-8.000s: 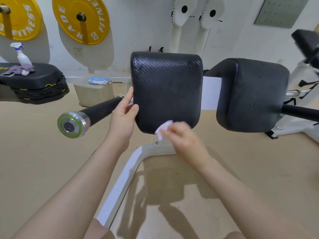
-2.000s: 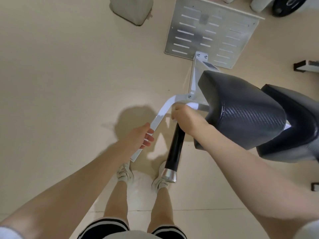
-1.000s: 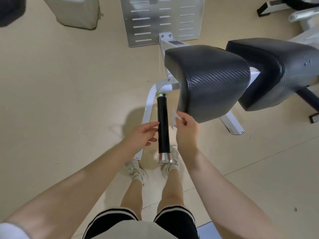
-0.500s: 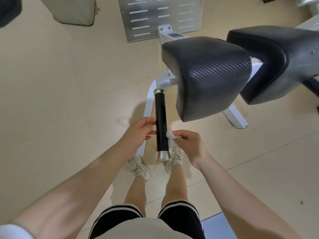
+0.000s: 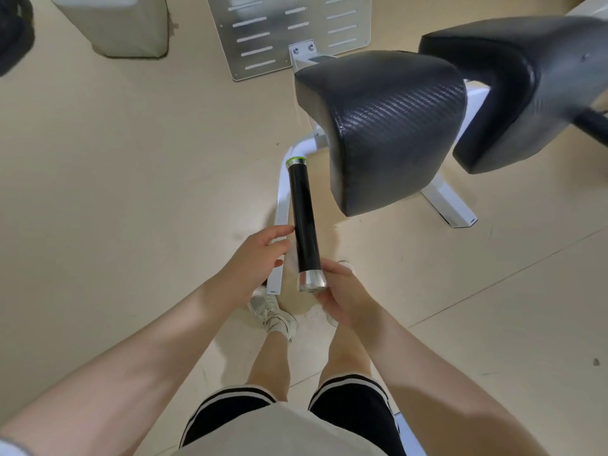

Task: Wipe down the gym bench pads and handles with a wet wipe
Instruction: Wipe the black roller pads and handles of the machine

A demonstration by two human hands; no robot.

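Observation:
The black handle [image 5: 304,222] points toward me, with a green ring at its far end and a silver cap at the near end. My right hand [image 5: 342,291] curls around the right side of that silver cap. The wet wipe [image 5: 344,263] is almost hidden under its fingers; only a white sliver shows. My left hand [image 5: 260,258] hovers at the handle's left side, fingers relaxed and holding nothing, its thumb close to the black grip. Two black textured pads sit beyond, the nearer pad [image 5: 388,126] and the right pad [image 5: 513,87].
The bench's white frame [image 5: 283,205] runs under the handle down to the beige floor. A slotted metal footplate [image 5: 289,31] stands behind the pads. A pale box [image 5: 121,24] and a black object [image 5: 13,31] are at the top left. My shoes [image 5: 273,314] stand below the handle.
My right hand with the wipe slid down the handle from its middle to the silver end cap. The left hand stayed beside the handle.

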